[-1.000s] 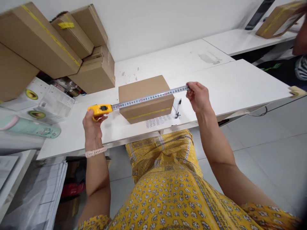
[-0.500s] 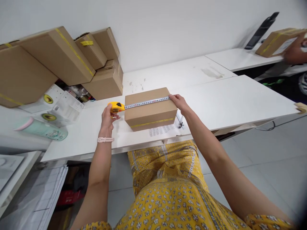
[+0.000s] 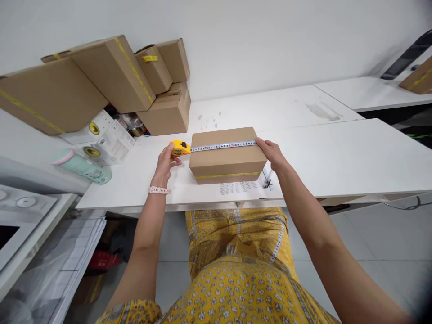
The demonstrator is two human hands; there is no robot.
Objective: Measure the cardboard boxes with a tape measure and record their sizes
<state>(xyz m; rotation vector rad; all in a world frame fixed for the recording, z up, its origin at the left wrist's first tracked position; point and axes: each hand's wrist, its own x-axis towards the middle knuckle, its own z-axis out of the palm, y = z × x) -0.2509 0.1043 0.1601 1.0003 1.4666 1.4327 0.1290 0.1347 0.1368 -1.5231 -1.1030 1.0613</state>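
Note:
A closed cardboard box [image 3: 229,161] with yellow tape along its front side lies on the white table [image 3: 324,157]. Across its top, from left to right, runs the blade of a yellow tape measure [image 3: 181,147]. My left hand [image 3: 165,162] grips the case just left of the box, some fingers curled loosely below it. At the box's right edge, my right hand [image 3: 271,152] pinches the blade's end, fingers closed against the cardboard. Partly under the box lies a printed sheet [image 3: 232,187], with a pen [image 3: 267,181] beside it.
Several cardboard boxes [image 3: 114,72] are stacked at the back left. Below them are white cartons with avocado pictures [image 3: 111,144] and a mint-green bottle [image 3: 84,167] on its side. Far right, a dark upright object [image 3: 407,56] and another box [image 3: 418,78] stand near the wall.
The view has turned a little left, so everything appears shifted right. Both hands keep hold of the stretched tape measure on the box. The other person's hand at the far right is out of view.

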